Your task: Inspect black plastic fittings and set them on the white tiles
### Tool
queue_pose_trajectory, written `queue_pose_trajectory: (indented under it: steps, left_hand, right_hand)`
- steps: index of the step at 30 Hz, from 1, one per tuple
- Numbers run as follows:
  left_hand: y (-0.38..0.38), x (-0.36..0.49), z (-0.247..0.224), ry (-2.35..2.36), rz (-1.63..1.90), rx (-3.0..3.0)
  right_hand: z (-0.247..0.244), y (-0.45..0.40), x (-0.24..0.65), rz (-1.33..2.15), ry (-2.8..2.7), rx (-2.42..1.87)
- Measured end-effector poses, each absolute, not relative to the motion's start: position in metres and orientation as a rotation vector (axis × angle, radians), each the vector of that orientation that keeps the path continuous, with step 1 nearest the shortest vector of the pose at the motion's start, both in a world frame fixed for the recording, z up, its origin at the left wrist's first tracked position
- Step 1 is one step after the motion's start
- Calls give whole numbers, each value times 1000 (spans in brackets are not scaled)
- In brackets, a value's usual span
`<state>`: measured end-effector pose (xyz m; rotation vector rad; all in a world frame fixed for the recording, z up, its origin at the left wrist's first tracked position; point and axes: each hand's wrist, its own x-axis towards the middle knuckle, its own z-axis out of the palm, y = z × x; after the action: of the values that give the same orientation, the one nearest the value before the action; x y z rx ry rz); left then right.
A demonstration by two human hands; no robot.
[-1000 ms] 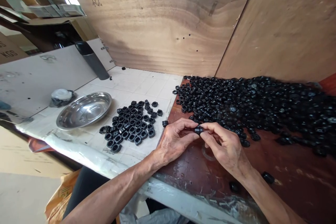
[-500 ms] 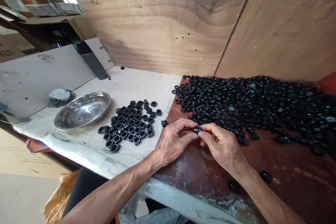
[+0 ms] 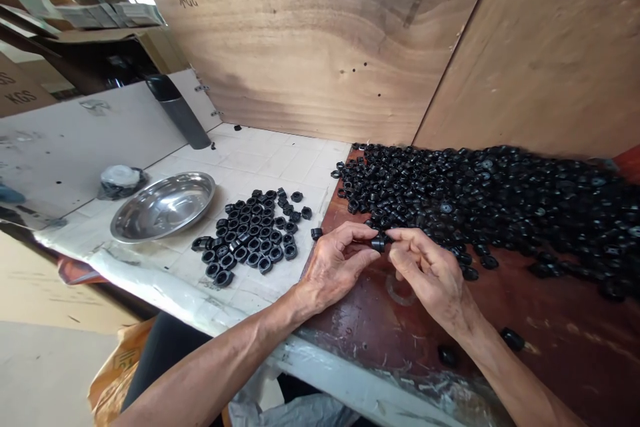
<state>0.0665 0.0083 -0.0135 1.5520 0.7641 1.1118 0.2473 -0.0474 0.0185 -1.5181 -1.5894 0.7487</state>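
Observation:
My left hand (image 3: 336, 261) pinches a small black plastic ring-shaped part (image 3: 378, 244) between thumb and forefinger, over the reddish-brown board. At the part's right end are the bent fingers of my right hand (image 3: 425, 267); its forefinger touches that end, while the thumb sits slightly lower. Exactly how its fingertips grip is partly hidden. Beyond both hands lies a big heap of similar black parts (image 3: 450, 193). To the left, a group of black rings (image 3: 255, 230) lies close together on the white surface. One single ring (image 3: 317, 233) lies just beside my left hand.
A shiny metal bowl (image 3: 165, 207) stands left of the rings, with a wrapped bundle (image 3: 123, 180) behind it. A dark bottle (image 3: 180, 113) leans against the low side panel. Wooden boards (image 3: 320, 47) wall off the back. Two black pieces (image 3: 447, 355) lie near my right forearm.
My right hand has shifted slightly right, its thumb coming away from the black part. My left hand still pinches it. The whole view has moved a little.

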Motion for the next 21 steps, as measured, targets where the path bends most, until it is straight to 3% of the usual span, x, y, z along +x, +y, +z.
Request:
queue_pose_trajectory:
  steps: [7,16,21]
  left_hand:
    - [8,66,-10,725,1115,1596]
    - [8,60,-16,651,1112,2105]
    - [6,31,-3,725,879,2486]
  right_hand:
    - [15,-44,246,796,-1579,-1473]
    - [16,-47,246,896,-1563,-1677]
    - [32,-47,257,629,-1744,-1713]
